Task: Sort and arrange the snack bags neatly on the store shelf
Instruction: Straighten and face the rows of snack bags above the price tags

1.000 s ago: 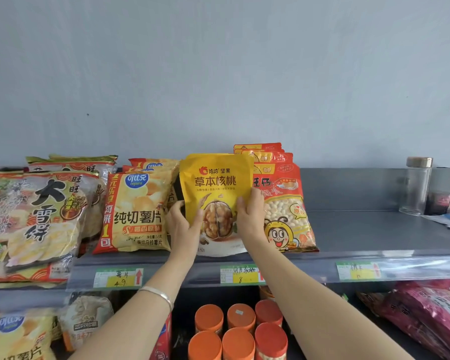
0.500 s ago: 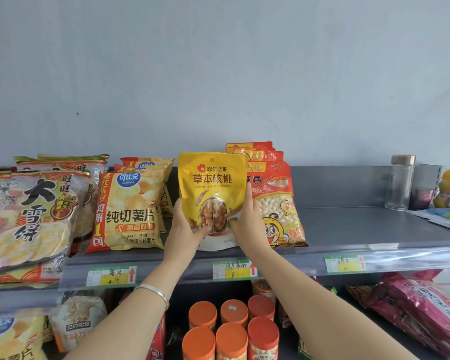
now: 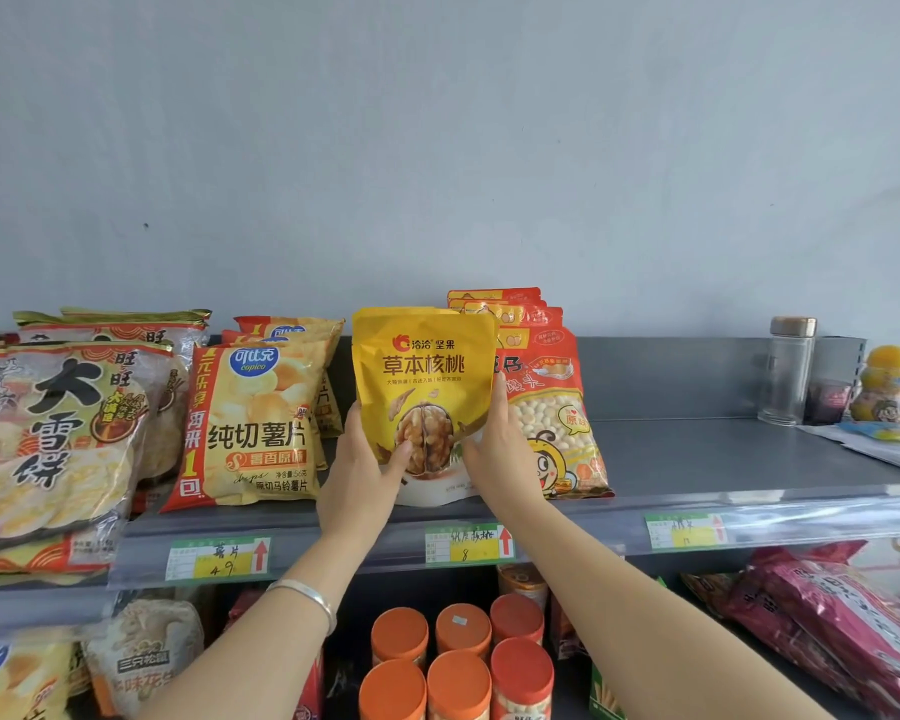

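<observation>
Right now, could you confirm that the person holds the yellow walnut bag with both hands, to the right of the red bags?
Not quite. The head view shows the left hand and right hand holding the yellow walnut bag to the left of the red bags, not the right.

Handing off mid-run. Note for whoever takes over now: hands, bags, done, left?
Left hand: grips the lower left edge of the yellow walnut stand-up pouch, thumb on front.
Right hand: holds its lower right edge.
Pouch: upright, facing out, at the front of the grey metal shelf, between the yellow potato-chip bags and the red bags of white biscuit balls.
Done: chip and red bags stand in rows.
Left: seat the pouch, release; the big clear rice-cracker bags at far left seem to overhang the edge, probably need straightening.
</observation>
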`<state>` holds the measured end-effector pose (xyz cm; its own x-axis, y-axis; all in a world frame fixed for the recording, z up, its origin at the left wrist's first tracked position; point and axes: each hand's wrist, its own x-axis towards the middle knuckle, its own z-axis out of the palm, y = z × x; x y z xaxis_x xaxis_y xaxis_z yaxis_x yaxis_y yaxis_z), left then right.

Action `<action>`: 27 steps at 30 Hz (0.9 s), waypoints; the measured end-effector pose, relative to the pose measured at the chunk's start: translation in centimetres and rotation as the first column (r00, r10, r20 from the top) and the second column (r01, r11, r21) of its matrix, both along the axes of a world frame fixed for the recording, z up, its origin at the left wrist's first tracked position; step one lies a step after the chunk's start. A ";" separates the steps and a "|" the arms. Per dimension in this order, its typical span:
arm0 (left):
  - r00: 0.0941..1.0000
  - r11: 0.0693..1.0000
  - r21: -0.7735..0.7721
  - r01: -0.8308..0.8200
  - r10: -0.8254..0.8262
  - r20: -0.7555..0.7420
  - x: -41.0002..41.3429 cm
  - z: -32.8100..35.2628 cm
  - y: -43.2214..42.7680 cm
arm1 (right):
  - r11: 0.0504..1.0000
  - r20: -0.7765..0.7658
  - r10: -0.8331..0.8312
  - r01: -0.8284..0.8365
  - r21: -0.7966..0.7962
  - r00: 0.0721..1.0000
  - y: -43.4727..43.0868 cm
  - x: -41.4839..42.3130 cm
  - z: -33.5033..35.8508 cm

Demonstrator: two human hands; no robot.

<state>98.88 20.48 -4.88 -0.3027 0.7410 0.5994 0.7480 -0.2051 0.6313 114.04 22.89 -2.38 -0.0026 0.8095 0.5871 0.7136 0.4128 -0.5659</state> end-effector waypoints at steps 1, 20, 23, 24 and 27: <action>1.000 1.000 0.007 0.004 -0.004 -0.002 0.0 0.0 -0.1 | 1.000 -0.004 -0.005 0.005 -0.003 1.000 0.0 0.1 0.1; 0.848 0.888 0.223 0.402 -0.269 -0.457 6.8 1.5 -0.1 | 0.958 0.044 -0.263 0.255 0.130 0.964 0.1 5.4 1.0; 0.809 0.870 0.105 0.482 -0.396 -0.435 9.8 1.7 0.6 | 0.950 -0.021 -0.295 0.296 0.101 0.955 0.9 7.7 1.1; 0.802 0.869 0.070 0.490 -0.417 -0.428 10.8 1.7 1.0 | 0.954 -0.063 -0.287 0.291 0.068 0.956 1.3 8.4 1.2; 0.791 0.898 -0.032 0.438 -0.402 -0.462 13.0 1.7 2.7 | 0.969 -0.185 -0.248 0.244 -0.044 0.951 2.8 10.5 1.6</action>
